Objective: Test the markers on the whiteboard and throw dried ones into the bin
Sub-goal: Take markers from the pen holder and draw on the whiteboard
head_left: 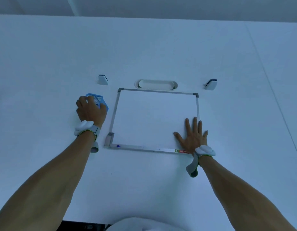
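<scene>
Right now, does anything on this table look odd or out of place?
Mostly tidy. The whiteboard sits slightly askew, with a blue smudge on its near frame. No markers are visible, though the left hand covers the blue basket.

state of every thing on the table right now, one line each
whiteboard: flat on the table, surface blank
blue mesh basket: upright, left of the whiteboard, held
left hand: closed around the basket
right hand: open, pressed flat on the whiteboard's near right corner
white tray: beyond the whiteboard, looks empty
</scene>
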A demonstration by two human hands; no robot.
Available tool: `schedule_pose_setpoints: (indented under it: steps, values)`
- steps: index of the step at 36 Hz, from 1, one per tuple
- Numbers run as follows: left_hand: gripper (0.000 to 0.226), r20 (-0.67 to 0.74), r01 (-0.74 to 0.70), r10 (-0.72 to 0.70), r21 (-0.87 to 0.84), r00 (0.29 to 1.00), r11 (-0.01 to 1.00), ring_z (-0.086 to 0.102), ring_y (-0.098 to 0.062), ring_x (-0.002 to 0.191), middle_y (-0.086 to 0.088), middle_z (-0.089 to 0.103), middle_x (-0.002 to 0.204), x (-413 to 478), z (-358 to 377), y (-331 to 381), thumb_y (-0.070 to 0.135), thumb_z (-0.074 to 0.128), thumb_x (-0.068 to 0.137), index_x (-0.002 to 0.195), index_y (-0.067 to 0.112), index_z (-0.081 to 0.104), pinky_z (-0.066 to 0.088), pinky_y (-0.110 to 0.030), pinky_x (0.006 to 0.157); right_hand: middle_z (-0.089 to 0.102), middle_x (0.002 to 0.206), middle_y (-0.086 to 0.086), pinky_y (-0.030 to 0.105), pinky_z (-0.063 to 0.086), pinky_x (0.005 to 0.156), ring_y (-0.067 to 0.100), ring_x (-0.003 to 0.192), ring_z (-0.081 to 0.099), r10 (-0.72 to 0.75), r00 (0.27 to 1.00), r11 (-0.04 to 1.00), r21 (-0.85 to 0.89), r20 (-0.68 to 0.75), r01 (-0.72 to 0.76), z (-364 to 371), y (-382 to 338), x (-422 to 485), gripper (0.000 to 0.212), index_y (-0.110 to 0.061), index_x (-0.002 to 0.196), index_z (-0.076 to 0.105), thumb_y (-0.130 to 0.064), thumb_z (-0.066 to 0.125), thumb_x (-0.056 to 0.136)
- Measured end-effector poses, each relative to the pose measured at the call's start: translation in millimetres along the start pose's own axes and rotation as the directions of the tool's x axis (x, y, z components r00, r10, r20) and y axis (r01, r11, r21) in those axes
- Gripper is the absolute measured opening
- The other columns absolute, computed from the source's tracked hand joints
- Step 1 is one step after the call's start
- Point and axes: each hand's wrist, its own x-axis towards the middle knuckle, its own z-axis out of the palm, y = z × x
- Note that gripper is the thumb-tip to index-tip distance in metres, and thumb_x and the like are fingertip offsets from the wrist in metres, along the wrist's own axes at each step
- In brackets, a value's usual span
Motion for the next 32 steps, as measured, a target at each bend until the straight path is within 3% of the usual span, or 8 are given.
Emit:
schedule_pose_setpoints:
  steps: [8, 12, 22, 32]
  values:
    - [0.032, -0.043, 0.157, -0.158, -0.019, 0.987, 0.987, 0.038, -0.039, 0.124, -0.022, 0.043, 0.129, 24, 9, -4, 0.017, 0.047, 0.085, 0.113, 0.001, 0.052, 0.035, -0.049, 0.096, -0.01, 0.161, 0.007, 0.062, 0.013, 0.113, 0.032, 0.148, -0.007, -0.005, 1.0, 1.0, -0.003, 0.02, 0.005, -3, -1, 0, 0.087, -0.028, 0.151, -0.003, -0.078, 0.018, 0.082]
    - [0.036, 0.039, 0.22, -0.219, -0.016, 0.975, 0.975, 0.038, -0.041, 0.122, -0.024, 0.043, 0.127, 25, 12, -9, 0.006, 0.062, 0.078, 0.112, 0.003, 0.054, 0.036, -0.048, 0.097, -0.008, 0.161, 0.008, 0.063, 0.013, 0.113, 0.033, 0.148, -0.006, -0.004, 1.0, 1.0, 0.0, 0.012, 0.004, -3, -1, -1, 0.087, -0.028, 0.151, -0.001, -0.078, 0.018, 0.082]
    - [0.038, 0.022, 0.196, -0.195, -0.084, 0.981, 0.977, 0.038, -0.043, 0.121, -0.029, 0.046, 0.125, 26, 12, -18, -0.012, 0.051, 0.077, 0.113, -0.002, 0.055, 0.036, -0.045, 0.095, -0.008, 0.161, 0.008, 0.063, 0.014, 0.113, 0.033, 0.148, -0.005, -0.003, 1.0, 1.0, -0.003, 0.012, 0.003, -4, -2, -1, 0.088, -0.027, 0.151, 0.0, -0.078, 0.017, 0.082]
    - [0.023, -0.041, 0.036, -0.043, -0.154, 0.998, 0.987, 0.044, -0.04, 0.111, -0.027, 0.058, 0.11, 27, 2, -4, 0.007, 0.043, 0.093, 0.105, -0.004, 0.06, 0.036, -0.043, 0.084, -0.008, 0.161, 0.008, 0.063, 0.014, 0.113, 0.033, 0.148, -0.006, 0.001, 1.0, 1.0, -0.011, 0.021, -0.001, -3, -1, -2, 0.087, -0.028, 0.151, -0.002, -0.078, 0.016, 0.082]
